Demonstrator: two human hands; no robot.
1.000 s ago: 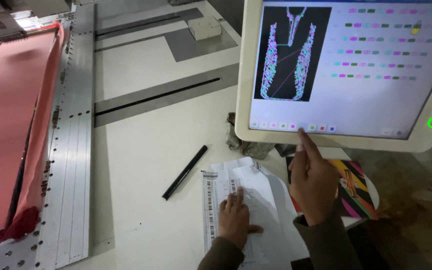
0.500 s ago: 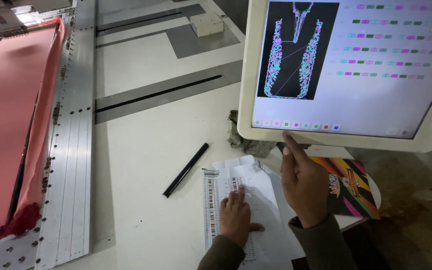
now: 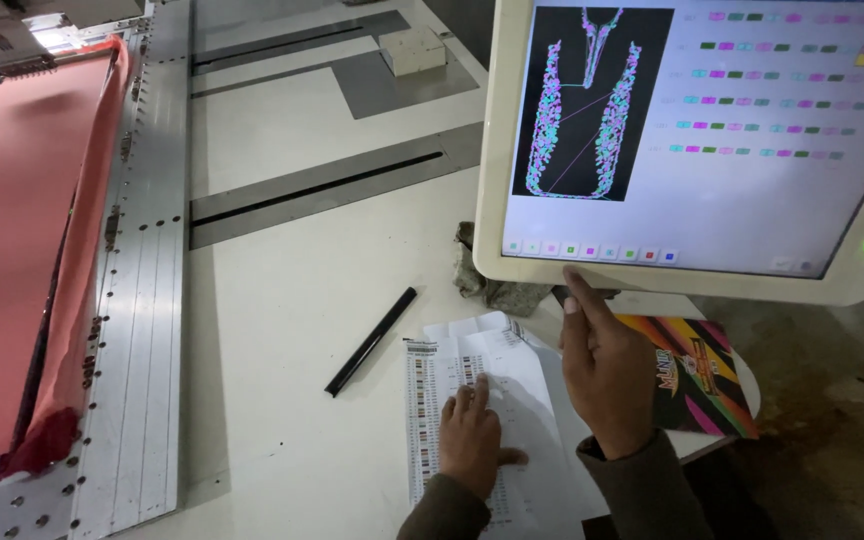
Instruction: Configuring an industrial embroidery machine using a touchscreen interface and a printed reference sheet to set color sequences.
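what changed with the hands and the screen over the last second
The right hand came down off the touchscreen: its forefinger was pressing the bottom row of icons, and now its tip sits just under the screen's lower bezel. Nothing was picked up or let go. The left hand stayed flat on the printed sheet, and the black pen kept its place on the table.

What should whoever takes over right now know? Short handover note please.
Left hand: flat on the printed sheet, index finger on its colour columns, holding nothing.
Right hand: empty, index fingertip at the lower bezel of the touchscreen, just under the icon row.
Screen shows a garment-shaped stitch pattern beside rows of colour blocks.
Black pen lies unused on the table left of the sheet.
Pink fabric is stretched in the frame, far left.
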